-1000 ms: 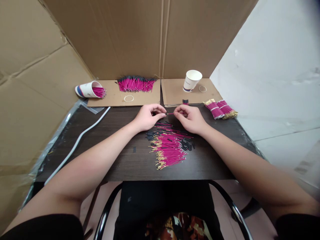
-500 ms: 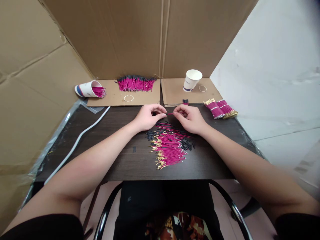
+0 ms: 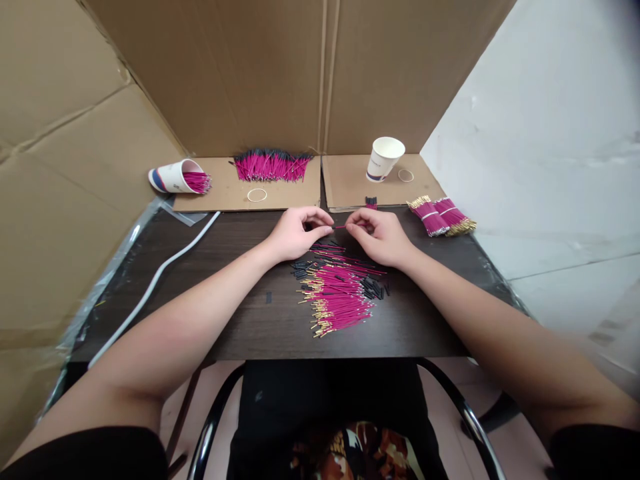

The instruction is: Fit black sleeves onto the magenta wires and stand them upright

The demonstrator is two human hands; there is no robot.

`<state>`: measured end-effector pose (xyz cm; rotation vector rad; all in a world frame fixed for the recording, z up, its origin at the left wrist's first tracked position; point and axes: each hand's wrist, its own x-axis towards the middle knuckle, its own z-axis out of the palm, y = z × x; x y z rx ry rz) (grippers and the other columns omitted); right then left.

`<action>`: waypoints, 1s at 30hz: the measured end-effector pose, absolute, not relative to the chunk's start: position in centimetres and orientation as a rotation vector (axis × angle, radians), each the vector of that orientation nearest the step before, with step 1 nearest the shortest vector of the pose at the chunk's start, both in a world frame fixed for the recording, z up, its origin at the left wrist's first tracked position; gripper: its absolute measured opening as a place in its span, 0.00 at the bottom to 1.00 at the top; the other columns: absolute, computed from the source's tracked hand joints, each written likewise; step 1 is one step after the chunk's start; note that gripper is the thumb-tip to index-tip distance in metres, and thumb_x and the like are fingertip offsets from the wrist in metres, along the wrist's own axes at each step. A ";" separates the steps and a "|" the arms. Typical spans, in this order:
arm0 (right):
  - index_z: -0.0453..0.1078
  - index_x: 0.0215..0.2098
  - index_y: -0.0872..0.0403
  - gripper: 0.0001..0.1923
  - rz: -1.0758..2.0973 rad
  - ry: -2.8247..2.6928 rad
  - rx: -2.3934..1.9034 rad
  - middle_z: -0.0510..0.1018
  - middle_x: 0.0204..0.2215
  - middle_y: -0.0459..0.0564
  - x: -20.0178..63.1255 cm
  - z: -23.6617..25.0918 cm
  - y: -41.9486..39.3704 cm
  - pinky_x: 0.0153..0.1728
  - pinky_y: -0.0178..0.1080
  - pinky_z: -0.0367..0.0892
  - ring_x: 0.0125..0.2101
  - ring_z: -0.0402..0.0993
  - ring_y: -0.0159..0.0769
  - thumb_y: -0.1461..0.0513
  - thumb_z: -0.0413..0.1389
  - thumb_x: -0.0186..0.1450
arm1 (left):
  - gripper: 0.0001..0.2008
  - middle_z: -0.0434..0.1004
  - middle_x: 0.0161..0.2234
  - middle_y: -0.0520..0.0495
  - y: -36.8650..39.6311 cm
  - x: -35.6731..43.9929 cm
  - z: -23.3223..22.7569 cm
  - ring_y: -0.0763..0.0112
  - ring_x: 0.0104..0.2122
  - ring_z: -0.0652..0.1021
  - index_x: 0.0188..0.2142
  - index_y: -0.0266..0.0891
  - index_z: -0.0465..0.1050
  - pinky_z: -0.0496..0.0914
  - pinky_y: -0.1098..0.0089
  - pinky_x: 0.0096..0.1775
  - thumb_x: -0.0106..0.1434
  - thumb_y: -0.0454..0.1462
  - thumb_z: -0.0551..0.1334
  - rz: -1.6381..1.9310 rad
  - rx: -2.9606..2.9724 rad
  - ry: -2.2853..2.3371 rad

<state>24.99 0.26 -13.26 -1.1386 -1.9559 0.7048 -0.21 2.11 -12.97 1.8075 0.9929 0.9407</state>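
Note:
Between my two hands runs a short pink wire (image 3: 340,227), its left end dark where it meets my left fingertips. My left hand (image 3: 300,232) pinches that dark end, which looks like a black sleeve. My right hand (image 3: 377,235) pinches the wire from the other side; its far end is hidden by the fingers. Just below the hands lies a spread pile of pink wires (image 3: 340,300) with gold ends to the left and silver tips to the right. Loose black sleeves (image 3: 373,289) lie at the pile's right side, more at its upper left.
A tipped paper cup (image 3: 173,179) holds pink wires at the left. Black-ended wires (image 3: 273,165) lie on cardboard behind, near a rubber band (image 3: 257,195). An upright paper cup (image 3: 385,160) stands back right, with banded wire bundles (image 3: 440,217) nearby. A white cable (image 3: 160,270) crosses the left.
Both hands stay almost in place, still pinching the wire. A dark piece now shows more plainly at the wire's left end; the view has shifted very slightly.

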 end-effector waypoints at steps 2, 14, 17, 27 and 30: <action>0.78 0.38 0.51 0.10 0.708 -1.953 -1.134 0.82 0.32 0.50 25.0 -13.2 0.3 0.33 0.43 0.66 0.29 0.72 0.40 0.55 0.61 0.74 | 0.09 0.89 0.40 0.42 2.1 -0.2 -13.0 0.63 0.40 0.85 0.44 0.36 0.84 0.78 0.59 0.50 0.66 0.38 0.75 0.938 1.805 0.995; 0.74 0.32 0.51 0.09 0.746 -1.824 -1.152 0.77 0.26 0.48 25.1 -13.0 0.5 0.32 0.42 0.63 0.29 0.70 0.40 0.57 0.58 0.69 | 0.08 0.88 0.37 0.44 2.1 -0.4 -12.7 0.65 0.37 0.84 0.44 0.36 0.84 0.73 0.63 0.43 0.66 0.36 0.73 0.939 1.827 1.075; 0.73 0.31 0.51 0.10 0.766 -1.806 -1.158 0.75 0.26 0.48 25.2 -13.0 0.5 0.32 0.42 0.62 0.30 0.70 0.40 0.57 0.57 0.68 | 0.07 0.87 0.36 0.44 2.0 -0.6 -12.7 0.65 0.37 0.83 0.43 0.37 0.85 0.74 0.62 0.45 0.66 0.35 0.72 0.901 1.885 1.056; 0.73 0.31 0.51 0.10 0.794 -1.841 -1.165 0.75 0.24 0.47 25.1 -12.6 0.4 0.34 0.43 0.63 0.29 0.70 0.40 0.55 0.58 0.68 | 0.09 0.83 0.37 0.47 2.1 -1.6 -11.7 0.63 0.38 0.80 0.38 0.39 0.83 0.72 0.59 0.47 0.62 0.40 0.75 0.733 2.132 0.848; 0.73 0.31 0.51 0.11 0.796 -1.854 -1.178 0.75 0.24 0.47 25.0 -12.5 0.4 0.34 0.43 0.63 0.28 0.69 0.39 0.55 0.57 0.67 | 0.14 0.82 0.37 0.46 2.3 -2.1 -11.0 0.59 0.42 0.78 0.31 0.41 0.80 0.70 0.56 0.52 0.61 0.46 0.79 0.595 2.208 0.730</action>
